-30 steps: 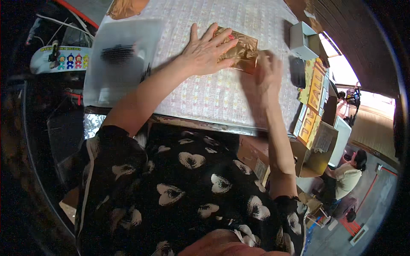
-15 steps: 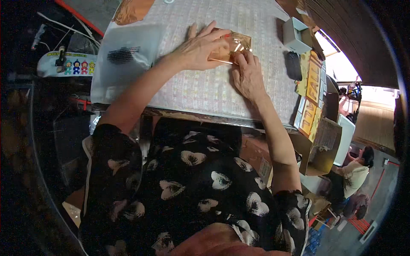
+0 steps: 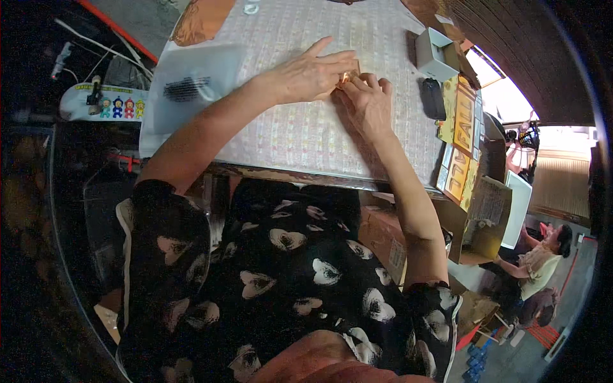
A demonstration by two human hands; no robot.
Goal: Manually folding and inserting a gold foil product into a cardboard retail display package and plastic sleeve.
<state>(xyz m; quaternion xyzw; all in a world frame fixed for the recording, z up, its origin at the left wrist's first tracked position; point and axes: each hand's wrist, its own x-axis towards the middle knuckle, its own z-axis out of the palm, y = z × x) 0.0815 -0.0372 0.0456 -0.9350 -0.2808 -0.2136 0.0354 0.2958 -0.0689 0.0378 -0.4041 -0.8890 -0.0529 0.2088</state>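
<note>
Between my hands, above the cloth-patterned tabletop (image 3: 281, 140), is a small piece of shiny copper-coloured film or a pouch (image 3: 345, 78), mostly hidden by fingers. My left hand (image 3: 310, 76) reaches in from the left and grips its left side, with one finger raised and the others bent over the piece. My right hand (image 3: 368, 105) pinches its right side with bent fingers. What is inside the film, if anything, I cannot make out.
A clear plastic bag (image 3: 191, 112) lies at the left, beside copper-coloured film (image 3: 201, 22). To the right stand a white open box (image 3: 436, 54), a black pouch (image 3: 433, 99) and yellow printed cartons (image 3: 461, 137). Farther right, another person (image 3: 539, 265) sits.
The copper-coloured piece was spread flatter and showed more; now it is smaller and mostly covered. My left hand's fingers have spread, and my right hand has drawn in beside it.
</note>
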